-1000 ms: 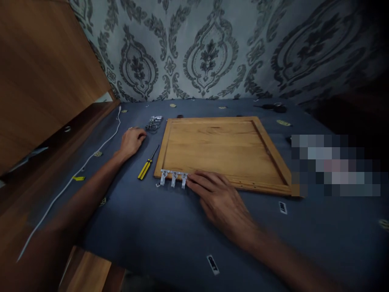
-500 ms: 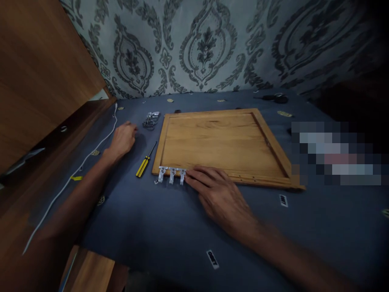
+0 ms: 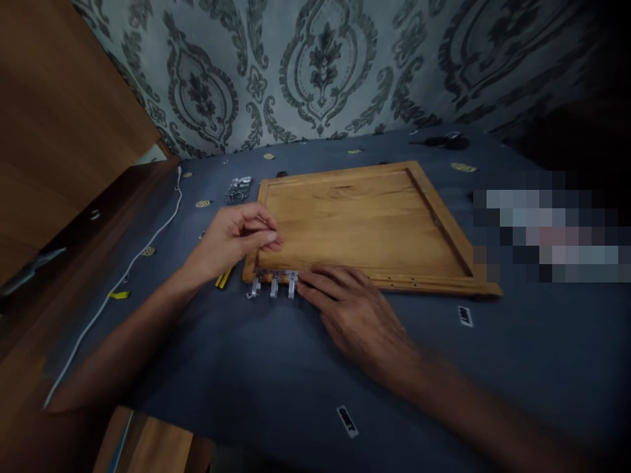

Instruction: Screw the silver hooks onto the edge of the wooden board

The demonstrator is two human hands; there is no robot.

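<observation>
A wooden framed panel (image 3: 365, 223) lies flat on a blue cloth. A small metal bracket with three hooks (image 3: 273, 282) sits at the panel's near left corner. My right hand (image 3: 352, 312) lies flat with fingers stretched, its fingertips pressing on the bracket's right end and the panel's near edge. My left hand (image 3: 236, 240) hovers just above the bracket at the panel's left edge, thumb and fingers pinched together on something too small to name. A yellow and black screwdriver (image 3: 223, 279) lies partly hidden under my left hand.
A pile of small metal parts (image 3: 237, 188) lies left of the panel's far corner. A white cable (image 3: 142, 246) runs along the left. Wooden furniture (image 3: 59, 125) stands at left. A patterned wall is behind. A dark object (image 3: 446, 140) lies at the far right.
My left hand has moved right from the cloth near the metal parts to the panel's near left corner, now pinched above the bracket. My right hand stays put. The view has shifted.
</observation>
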